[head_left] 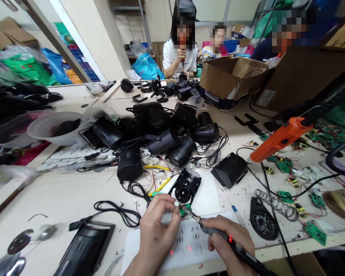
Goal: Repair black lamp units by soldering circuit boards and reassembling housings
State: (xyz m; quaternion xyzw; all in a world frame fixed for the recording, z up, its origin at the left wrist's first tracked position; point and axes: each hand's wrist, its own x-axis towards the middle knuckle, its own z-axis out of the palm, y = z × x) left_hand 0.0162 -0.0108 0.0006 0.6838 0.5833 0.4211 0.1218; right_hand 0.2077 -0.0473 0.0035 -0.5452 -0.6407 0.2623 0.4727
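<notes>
My right hand (230,241) is wrapped round a black soldering iron (218,231) with a small red light on its handle. The iron's metal tip reaches to a small green circuit board (185,210). My left hand (161,226) is closed in a pinch right beside the board; a small white bit shows at the fingertips, but what they hold cannot be made out. Just beyond the board lies an opened black device (186,186) with a round perforated disc. Beneath both hands is a white power strip (184,245) with red lights.
Several black cylindrical housings (163,142) with cables are heaped mid-table. A yellow-handled tool (163,186), a screwdriver (232,207) and a coiled iron stand (276,205) lie nearby. An orange electric screwdriver (281,140) hangs at right near loose boards. Co-workers sit opposite, beyond a cardboard box (227,78).
</notes>
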